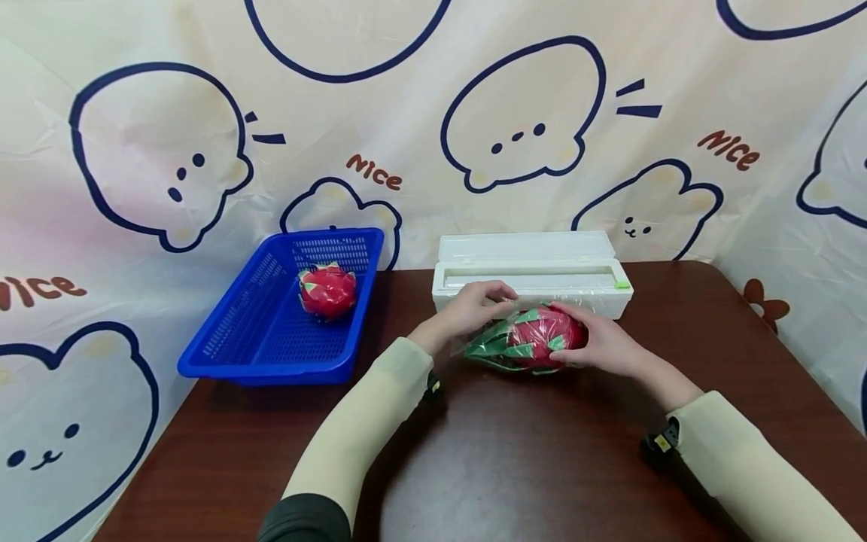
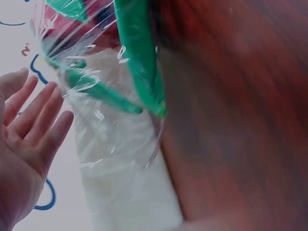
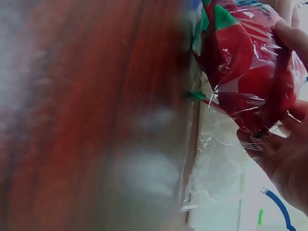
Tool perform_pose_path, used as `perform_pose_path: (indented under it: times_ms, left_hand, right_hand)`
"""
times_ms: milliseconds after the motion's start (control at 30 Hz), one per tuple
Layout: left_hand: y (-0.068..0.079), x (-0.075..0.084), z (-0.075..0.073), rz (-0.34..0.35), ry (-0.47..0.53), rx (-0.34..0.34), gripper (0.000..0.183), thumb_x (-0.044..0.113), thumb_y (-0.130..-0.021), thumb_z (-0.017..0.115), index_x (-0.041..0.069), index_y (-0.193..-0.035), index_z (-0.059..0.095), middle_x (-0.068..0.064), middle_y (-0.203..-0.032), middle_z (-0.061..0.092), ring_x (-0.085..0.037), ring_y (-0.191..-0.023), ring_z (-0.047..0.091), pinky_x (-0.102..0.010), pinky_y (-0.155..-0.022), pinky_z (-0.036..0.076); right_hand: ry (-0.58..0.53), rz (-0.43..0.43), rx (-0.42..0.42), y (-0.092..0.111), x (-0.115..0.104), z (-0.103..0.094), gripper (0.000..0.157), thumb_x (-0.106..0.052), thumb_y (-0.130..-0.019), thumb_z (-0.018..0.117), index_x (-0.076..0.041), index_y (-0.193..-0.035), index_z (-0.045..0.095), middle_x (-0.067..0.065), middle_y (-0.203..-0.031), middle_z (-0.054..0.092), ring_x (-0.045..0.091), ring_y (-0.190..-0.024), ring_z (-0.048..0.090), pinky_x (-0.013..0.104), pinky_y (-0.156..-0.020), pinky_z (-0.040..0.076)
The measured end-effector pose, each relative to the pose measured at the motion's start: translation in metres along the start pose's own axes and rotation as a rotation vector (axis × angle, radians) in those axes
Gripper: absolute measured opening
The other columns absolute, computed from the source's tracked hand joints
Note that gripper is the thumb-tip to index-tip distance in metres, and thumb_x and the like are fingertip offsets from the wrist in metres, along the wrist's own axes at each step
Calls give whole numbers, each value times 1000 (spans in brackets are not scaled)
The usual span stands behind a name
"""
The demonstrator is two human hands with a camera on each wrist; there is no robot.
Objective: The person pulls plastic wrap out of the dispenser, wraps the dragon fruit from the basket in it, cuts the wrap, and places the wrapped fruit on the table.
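Note:
A red dragon fruit (image 1: 542, 335) with green leafy tips lies on its side in clear plastic wrap (image 2: 103, 130), just in front of a white box. From its right end, my right hand (image 1: 606, 342) grips the wrapped fruit, thumb on the near side and fingers behind. Loose film trails past the fruit in both wrist views. At the fruit's left, my left hand (image 1: 474, 307) hovers by the leafy tips. The left wrist view has its fingers (image 2: 41, 113) extended and spread beside the film, with nothing held.
The white cling wrap box (image 1: 524, 247) stands behind the fruit with its lid raised and a green piece at its right front. To the left, a blue basket (image 1: 271, 370) holds another dragon fruit (image 1: 328, 291). Everything stands on a brown wooden table (image 1: 515, 467) before a printed cloth.

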State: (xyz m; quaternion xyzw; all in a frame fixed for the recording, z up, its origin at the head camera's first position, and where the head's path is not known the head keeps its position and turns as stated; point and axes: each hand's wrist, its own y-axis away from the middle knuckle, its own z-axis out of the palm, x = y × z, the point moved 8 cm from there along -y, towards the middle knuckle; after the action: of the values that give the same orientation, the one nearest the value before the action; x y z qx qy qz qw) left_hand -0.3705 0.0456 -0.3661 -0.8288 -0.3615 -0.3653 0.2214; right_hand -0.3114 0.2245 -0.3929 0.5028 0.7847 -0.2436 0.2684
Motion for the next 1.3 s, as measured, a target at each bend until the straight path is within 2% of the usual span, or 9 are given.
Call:
perform_pose_path:
  times_ms: [67, 133, 300, 400, 633, 833, 1067, 1300]
  left_hand:
    - [4, 5, -4, 24, -33, 15, 23, 24, -97, 62, 14, -117, 66, 1, -111, 65, -14, -102, 60, -28, -88, 50]
    - [8, 11, -3, 65, -51, 2, 27, 26, -96, 64, 15, -121, 65, 1, -116, 64, -14, -108, 58, -31, -92, 48]
    - [15, 27, 14, 208, -134, -80, 48, 31, -90, 71, 15, -134, 58, 3, -132, 58, -11, -121, 50, -31, -101, 42]
    - [15, 29, 23, 246, -184, -96, 59, 32, -86, 75, 17, -139, 53, 3, -139, 52, -9, -126, 46, -28, -102, 40]
    - [13, 19, 32, 176, -200, -96, 71, 34, -83, 78, 26, -145, 45, 5, -147, 44, -9, -128, 43, -32, -101, 40]
    - [11, 11, 36, 137, -213, -88, 79, 34, -79, 81, 32, -147, 40, 8, -146, 43, -9, -124, 45, -32, -98, 43]
    - [7, 9, 37, 130, -233, -61, 80, 33, -78, 83, 29, -146, 42, 6, -142, 48, -9, -120, 46, -31, -98, 43]
    - [2, 7, 38, 147, -173, -67, 77, 33, -79, 82, 29, -145, 43, 6, -138, 50, -7, -117, 47, -29, -96, 43]
  right_hand:
    - [-5, 2, -3, -2, -1, -2, 92, -41, -76, 82, -11, -149, 35, 19, -136, 47, 38, -117, 46, 51, -84, 52]
    - [-2, -2, -4, -4, -2, -4, 90, -39, -76, 83, -10, -148, 37, 18, -134, 49, 37, -116, 47, 49, -82, 53]
    - [22, -11, -3, -10, -2, -8, 83, -39, -80, 80, -7, -146, 41, 19, -130, 53, 35, -110, 51, 49, -83, 53]
    - [20, 9, -11, -13, 1, -7, 81, -42, -81, 78, -9, -146, 42, 18, -128, 55, 33, -108, 53, 48, -83, 52]
    - [-6, 46, -8, -18, 8, -5, 82, -46, -78, 79, -12, -144, 46, 15, -124, 57, 32, -106, 54, 44, -81, 54]
    - [-25, 45, -3, -19, 8, -6, 82, -47, -76, 81, -12, -143, 48, 14, -123, 58, 31, -105, 54, 44, -81, 54]
    - [-65, 40, -7, -23, 9, -7, 74, -43, -78, 80, -12, -140, 52, 13, -121, 60, 29, -103, 56, 41, -80, 54]
    - [-84, 48, -23, -27, 13, -8, 68, -44, -81, 77, -11, -137, 56, 12, -119, 61, 28, -100, 56, 35, -78, 54]
